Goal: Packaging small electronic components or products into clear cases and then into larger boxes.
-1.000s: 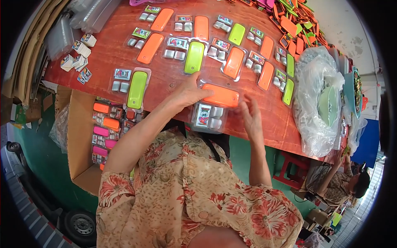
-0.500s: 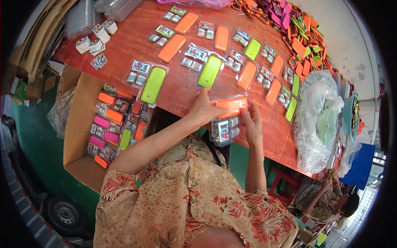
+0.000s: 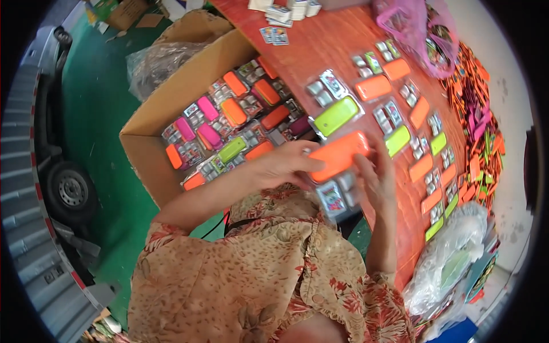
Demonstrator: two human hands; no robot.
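Between my hands, over the table's near edge, is a clear blister pack [image 3: 331, 198] with an orange rounded case, a printed card and silvery pieces in it. It looks thick, perhaps more than one pack stacked; I cannot tell. My left hand [image 3: 286, 166] grips its left end, thumb on top of the orange case. My right hand [image 3: 378, 176] holds the right end with bent fingers, slightly blurred. Just beyond lies a pack with a lime-green case [image 3: 337, 116]. Left of my hands, an open cardboard box [image 3: 143, 150] holds many packs with orange, pink and green cases.
More packs lie in rows on the red table [image 3: 320, 48]. Card stacks [image 3: 279, 14] sit at the far edge. A pink plastic bag [image 3: 394, 20] and a heap of loose coloured cases [image 3: 477, 126] line the right side. A clear plastic bag [image 3: 452, 257] lies nearer.
The view has swung left, so the box shows more fully and the table has shifted right. Both hands still hold the orange pack, now nearer the box and tilted.
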